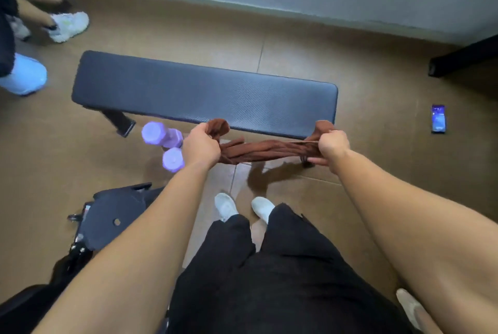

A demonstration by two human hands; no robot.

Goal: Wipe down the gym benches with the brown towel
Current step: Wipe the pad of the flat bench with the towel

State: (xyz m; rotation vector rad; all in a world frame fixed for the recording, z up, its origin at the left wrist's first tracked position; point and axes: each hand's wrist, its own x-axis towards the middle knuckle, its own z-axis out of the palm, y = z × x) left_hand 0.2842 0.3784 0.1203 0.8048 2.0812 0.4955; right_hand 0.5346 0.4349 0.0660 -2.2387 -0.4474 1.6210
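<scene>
A flat gym bench (204, 91) with a dark blue textured pad stands crosswise in front of me. I hold the brown towel (261, 150) stretched and bunched between both hands, just in front of the bench's near edge and above the floor. My left hand (200, 146) grips the towel's left end, my right hand (332, 146) grips its right end. The towel hangs clear of the pad.
A purple dumbbell (164, 142) lies on the floor left of my hands. A phone (438, 119) lies on the brown tiles at right. Black equipment (116, 215) sits at lower left. Another person's legs and shoes (68, 26) are at upper left. A dark bar (463, 60) juts in at right.
</scene>
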